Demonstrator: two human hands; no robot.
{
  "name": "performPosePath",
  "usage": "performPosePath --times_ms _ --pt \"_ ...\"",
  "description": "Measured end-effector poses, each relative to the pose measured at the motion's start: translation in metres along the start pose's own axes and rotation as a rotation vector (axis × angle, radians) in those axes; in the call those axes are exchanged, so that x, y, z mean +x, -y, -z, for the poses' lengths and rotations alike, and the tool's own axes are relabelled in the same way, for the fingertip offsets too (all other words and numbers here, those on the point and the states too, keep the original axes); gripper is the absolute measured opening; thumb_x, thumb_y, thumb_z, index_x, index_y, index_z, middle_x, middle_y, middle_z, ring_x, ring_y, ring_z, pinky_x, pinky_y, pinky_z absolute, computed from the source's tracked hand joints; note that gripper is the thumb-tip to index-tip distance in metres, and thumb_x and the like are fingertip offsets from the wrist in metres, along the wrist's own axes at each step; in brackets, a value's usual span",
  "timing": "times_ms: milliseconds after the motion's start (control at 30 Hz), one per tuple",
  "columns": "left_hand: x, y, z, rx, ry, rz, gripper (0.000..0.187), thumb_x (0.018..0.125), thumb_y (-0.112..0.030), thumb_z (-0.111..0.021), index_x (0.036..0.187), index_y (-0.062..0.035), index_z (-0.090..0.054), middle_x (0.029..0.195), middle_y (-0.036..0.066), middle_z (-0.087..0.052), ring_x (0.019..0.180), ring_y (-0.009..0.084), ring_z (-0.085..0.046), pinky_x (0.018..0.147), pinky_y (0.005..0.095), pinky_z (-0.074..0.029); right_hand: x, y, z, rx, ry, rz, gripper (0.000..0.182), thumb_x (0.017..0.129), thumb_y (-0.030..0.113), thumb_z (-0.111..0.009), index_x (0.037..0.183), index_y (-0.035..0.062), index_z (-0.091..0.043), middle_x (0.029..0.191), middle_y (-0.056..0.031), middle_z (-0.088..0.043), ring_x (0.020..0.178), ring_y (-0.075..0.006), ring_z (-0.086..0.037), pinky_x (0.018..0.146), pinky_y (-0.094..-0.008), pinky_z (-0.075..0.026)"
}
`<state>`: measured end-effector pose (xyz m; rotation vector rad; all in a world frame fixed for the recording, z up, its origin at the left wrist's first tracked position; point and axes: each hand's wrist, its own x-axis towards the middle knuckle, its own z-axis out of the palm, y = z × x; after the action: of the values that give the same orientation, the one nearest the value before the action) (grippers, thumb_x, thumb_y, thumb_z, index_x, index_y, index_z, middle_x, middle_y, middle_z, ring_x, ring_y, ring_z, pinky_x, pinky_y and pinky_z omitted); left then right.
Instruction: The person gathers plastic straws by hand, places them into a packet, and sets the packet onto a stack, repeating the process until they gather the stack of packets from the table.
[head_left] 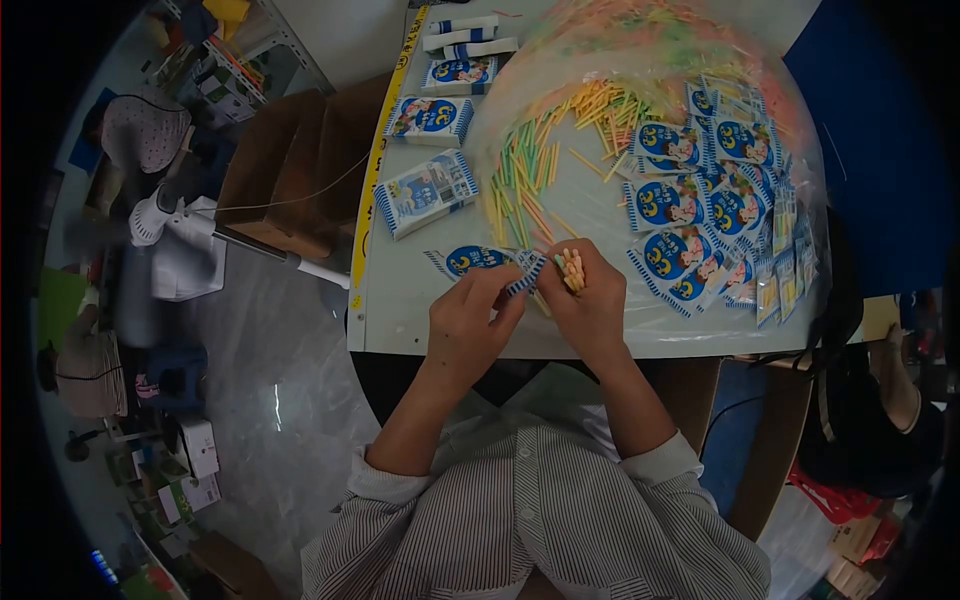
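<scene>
My left hand [468, 315] is closed, its fingertips pinching the striped end of a small blue-and-white packet [530, 268]. Against that packet end, my right hand [590, 305] wraps round a bundle of thin pastel sticks [572, 270], their ends poking out above the fingers. Another printed packet [474, 260] lies flat just beyond my left fingers. Past both hands, loose yellow, green and pink sticks [530, 175] spill over the table from a large clear plastic bag [580, 45].
Filled printed packets [668, 200] are heaped on the right of the white table [400, 320]. More packets [428, 192] line its left side, beside a yellow edge strip [372, 200]. Cardboard boxes [290, 170] and a fan [160, 215] stand left; a person's arm [893, 380] shows at right.
</scene>
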<state>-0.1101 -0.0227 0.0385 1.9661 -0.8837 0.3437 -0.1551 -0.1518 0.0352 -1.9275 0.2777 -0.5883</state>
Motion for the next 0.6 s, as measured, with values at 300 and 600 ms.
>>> performPosePath --times_ms 300,600 --pt "0.008 0.008 0.002 -0.014 -0.192 0.121 0.013 0.07 -0.001 -0.061 0.082 -0.0024 -0.055 0.062 0.005 -0.058 0.053 0.0106 -0.057 0.049 0.0213 -0.045 0.009 0.02 0.024 0.031 0.362 -0.072 0.019 0.08 0.016 -0.055 0.088 0.0004 -0.05 0.07 -0.0151 -0.054 0.062 -0.0289 -0.053 0.057 -0.0318 -0.042" --pt "0.008 0.005 -0.003 -0.032 -0.141 0.04 0.014 0.071 -0.002 -0.061 0.082 -0.0021 -0.054 0.062 0.006 -0.057 0.051 0.0117 -0.056 0.046 0.022 -0.045 0.027 0.04 0.034 -0.465 0.667 0.097 0.044 0.069 0.025 -0.065 0.093 -0.0034 -0.041 0.075 -0.0212 -0.056 0.073 -0.0366 -0.055 0.06 -0.0393 -0.044"
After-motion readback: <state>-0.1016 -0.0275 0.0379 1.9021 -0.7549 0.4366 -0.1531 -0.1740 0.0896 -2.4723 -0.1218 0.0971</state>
